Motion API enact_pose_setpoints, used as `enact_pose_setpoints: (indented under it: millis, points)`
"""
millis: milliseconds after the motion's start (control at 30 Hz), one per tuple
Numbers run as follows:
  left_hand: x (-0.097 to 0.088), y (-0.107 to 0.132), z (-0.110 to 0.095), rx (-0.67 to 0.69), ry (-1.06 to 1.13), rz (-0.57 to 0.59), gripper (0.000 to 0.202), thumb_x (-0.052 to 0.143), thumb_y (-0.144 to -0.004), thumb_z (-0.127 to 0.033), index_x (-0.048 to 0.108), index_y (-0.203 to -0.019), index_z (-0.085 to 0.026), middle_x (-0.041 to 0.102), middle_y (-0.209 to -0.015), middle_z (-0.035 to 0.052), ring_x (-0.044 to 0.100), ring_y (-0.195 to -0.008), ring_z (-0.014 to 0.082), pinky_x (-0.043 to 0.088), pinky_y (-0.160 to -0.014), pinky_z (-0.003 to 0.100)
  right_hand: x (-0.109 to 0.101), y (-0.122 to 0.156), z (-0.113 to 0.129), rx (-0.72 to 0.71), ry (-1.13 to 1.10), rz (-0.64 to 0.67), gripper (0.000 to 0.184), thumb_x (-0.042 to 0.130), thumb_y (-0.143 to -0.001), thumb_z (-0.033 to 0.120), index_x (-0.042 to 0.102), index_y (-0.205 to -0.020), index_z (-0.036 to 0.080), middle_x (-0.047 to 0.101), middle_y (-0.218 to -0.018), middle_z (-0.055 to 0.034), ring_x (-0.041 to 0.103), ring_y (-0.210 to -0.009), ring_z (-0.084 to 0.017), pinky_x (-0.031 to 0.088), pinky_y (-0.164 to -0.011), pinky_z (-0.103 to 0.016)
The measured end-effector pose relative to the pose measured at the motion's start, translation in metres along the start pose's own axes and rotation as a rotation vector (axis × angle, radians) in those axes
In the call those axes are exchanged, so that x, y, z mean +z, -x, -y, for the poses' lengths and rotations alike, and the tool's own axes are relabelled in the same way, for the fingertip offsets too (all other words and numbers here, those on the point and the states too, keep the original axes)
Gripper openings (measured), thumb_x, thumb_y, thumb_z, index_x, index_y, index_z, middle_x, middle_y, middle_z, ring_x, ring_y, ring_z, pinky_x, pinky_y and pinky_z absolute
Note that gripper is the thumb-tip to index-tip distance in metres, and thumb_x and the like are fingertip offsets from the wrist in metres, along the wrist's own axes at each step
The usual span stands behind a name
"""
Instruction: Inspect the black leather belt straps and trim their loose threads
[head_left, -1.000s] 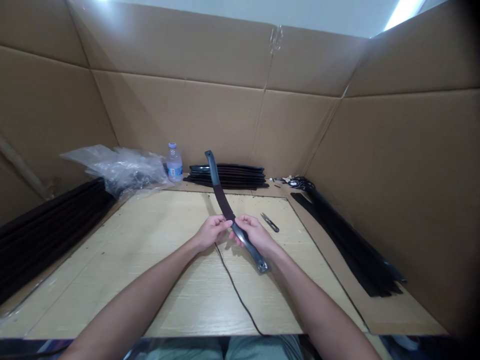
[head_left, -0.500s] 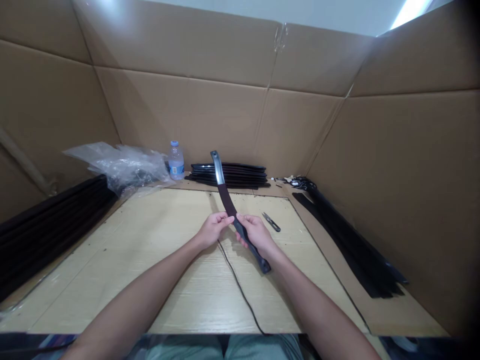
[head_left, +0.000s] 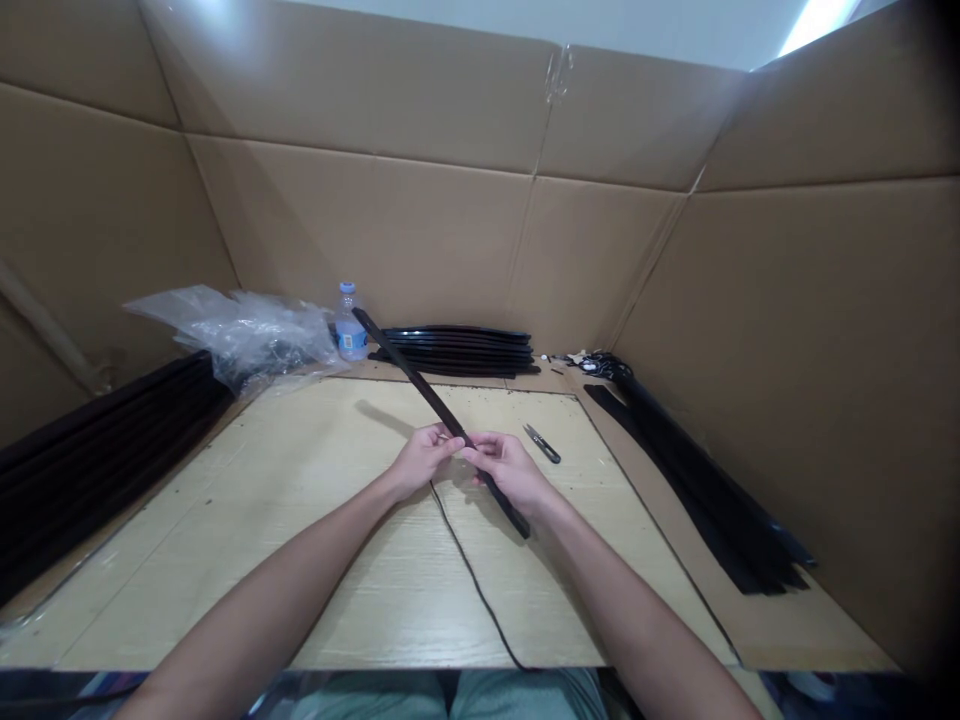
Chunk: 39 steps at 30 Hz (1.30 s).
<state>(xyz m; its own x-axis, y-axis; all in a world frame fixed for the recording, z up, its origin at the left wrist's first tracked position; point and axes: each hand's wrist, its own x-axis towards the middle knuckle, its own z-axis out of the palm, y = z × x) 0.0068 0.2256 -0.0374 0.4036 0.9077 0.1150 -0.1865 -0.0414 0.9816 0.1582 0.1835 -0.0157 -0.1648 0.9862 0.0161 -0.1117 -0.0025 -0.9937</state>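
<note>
Both hands meet over the middle of the wooden tabletop [head_left: 262, 520] and hold one long, narrow black strip [head_left: 409, 375] edge-on. The strip runs from the upper left, near the water bottle, down to its lower end below my right wrist. My left hand [head_left: 424, 458] pinches it at mid-length. Beside it, my right hand [head_left: 506, 465] is closed around the strip. A thin black cord [head_left: 469, 570] trails from my hands to the table's near edge.
Small thread snips [head_left: 541, 443] lie just right of my right hand. A stack of black strips [head_left: 457, 350] sits at the back, another pile [head_left: 697, 480] on the right, more [head_left: 97, 450] on the left. A water bottle [head_left: 348, 324] and crumpled clear plastic bags [head_left: 240, 335] stand back left. Cardboard walls enclose the table.
The strip has turned from showing its curved flat face to lying edge-on, and its far end has swung left toward the bottle. Both hands have stayed in the same spot.
</note>
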Motion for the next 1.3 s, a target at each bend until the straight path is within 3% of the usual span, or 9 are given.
enact_pose_setpoints:
  millis: [133, 300, 467, 667, 733, 833, 933, 1100, 1300]
  points:
    - [0.003, 0.004, -0.004, -0.015, 0.021, 0.015, 0.036, 0.069, -0.069, -0.043, 0.054, -0.074, -0.011, 0.040, -0.046, -0.0081, 0.024, -0.037, 0.0024, 0.015, -0.040, 0.019, -0.004, 0.000, -0.001, -0.028, 0.059, 0.058, 0.033, 0.073, -0.065, 0.037, 0.058, -0.086, 0.015, 0.059, -0.079, -0.0016, 0.055, -0.059, -0.011, 0.047, -0.040, -0.020]
    - [0.004, 0.007, -0.007, -0.046, 0.013, 0.084, 0.033, 0.063, -0.075, -0.043, 0.053, -0.069, -0.012, 0.037, -0.045, -0.0074, 0.022, -0.036, 0.0027, 0.011, -0.038, 0.019, -0.004, 0.001, 0.001, -0.029, 0.044, 0.099, 0.038, 0.068, -0.070, 0.040, 0.043, -0.090, 0.020, 0.062, -0.072, 0.0016, 0.054, -0.046, -0.009, 0.038, -0.033, -0.017]
    - [-0.003, 0.003, -0.001, -0.055, 0.002, 0.033, 0.035, 0.061, -0.076, -0.044, 0.050, -0.063, -0.014, 0.030, -0.045, -0.0084, 0.020, -0.036, 0.0027, 0.010, -0.038, 0.019, -0.003, -0.002, 0.003, -0.056, -0.045, 0.072, 0.025, 0.056, -0.081, 0.042, 0.044, -0.079, 0.019, 0.063, -0.072, 0.0001, 0.051, -0.050, -0.008, 0.037, -0.041, -0.018]
    - [-0.007, 0.001, 0.000, -0.078, 0.020, 0.070, 0.039, 0.062, -0.075, -0.048, 0.046, -0.062, -0.015, 0.031, -0.046, -0.0085, 0.022, -0.037, 0.0026, 0.011, -0.038, 0.019, -0.003, -0.002, 0.001, -0.072, -0.001, 0.061, 0.031, 0.070, -0.070, 0.033, 0.056, -0.092, 0.017, 0.060, -0.072, 0.0015, 0.052, -0.057, -0.009, 0.044, -0.054, -0.021]
    - [-0.006, 0.001, 0.000, -0.075, 0.020, 0.069, 0.041, 0.062, -0.075, -0.049, 0.043, -0.061, -0.015, 0.030, -0.045, -0.0087, 0.022, -0.036, 0.0026, 0.012, -0.038, 0.019, -0.004, -0.002, 0.000, -0.039, 0.024, 0.046, 0.040, 0.074, -0.065, 0.031, 0.058, -0.099, 0.016, 0.060, -0.073, 0.0010, 0.054, -0.060, -0.010, 0.046, -0.054, -0.023]
    - [-0.005, 0.002, 0.001, -0.070, 0.013, 0.091, 0.039, 0.061, -0.076, -0.047, 0.043, -0.061, -0.016, 0.031, -0.045, -0.0089, 0.023, -0.036, 0.0029, 0.013, -0.037, 0.019, -0.006, -0.002, -0.001, -0.018, 0.077, 0.072, 0.038, 0.075, -0.063, 0.031, 0.060, -0.094, 0.015, 0.061, -0.079, -0.0022, 0.057, -0.064, -0.013, 0.048, -0.048, -0.023]
    - [-0.004, 0.003, 0.000, -0.066, 0.010, 0.092, 0.039, 0.061, -0.076, -0.047, 0.042, -0.060, -0.016, 0.032, -0.044, -0.0087, 0.024, -0.035, 0.0032, 0.014, -0.038, 0.019, -0.007, 0.000, 0.001, 0.008, 0.073, 0.125, 0.038, 0.074, -0.064, 0.033, 0.054, -0.091, 0.016, 0.062, -0.082, -0.0030, 0.060, -0.060, -0.013, 0.049, -0.043, -0.023]
    - [-0.003, 0.003, -0.001, -0.042, -0.019, 0.073, 0.040, 0.058, -0.078, -0.046, 0.042, -0.057, -0.016, 0.036, -0.044, -0.0067, 0.024, -0.036, 0.0035, 0.014, -0.039, 0.020, -0.007, 0.003, 0.008, 0.025, 0.050, 0.179, 0.045, 0.073, -0.066, 0.035, 0.040, -0.095, 0.021, 0.065, -0.067, 0.0024, 0.055, -0.042, -0.010, 0.041, -0.036, -0.019]
    - [-0.005, 0.000, 0.000, 0.083, -0.198, -0.015, 0.042, 0.055, -0.079, -0.048, 0.051, -0.057, -0.013, 0.033, -0.047, -0.0061, 0.024, -0.041, 0.0052, 0.015, -0.042, 0.021, -0.005, 0.001, 0.007, 0.044, -0.091, 0.139, 0.035, 0.068, -0.071, 0.030, 0.045, -0.096, 0.023, 0.063, -0.074, 0.0019, 0.051, -0.052, -0.008, 0.039, -0.044, -0.018]
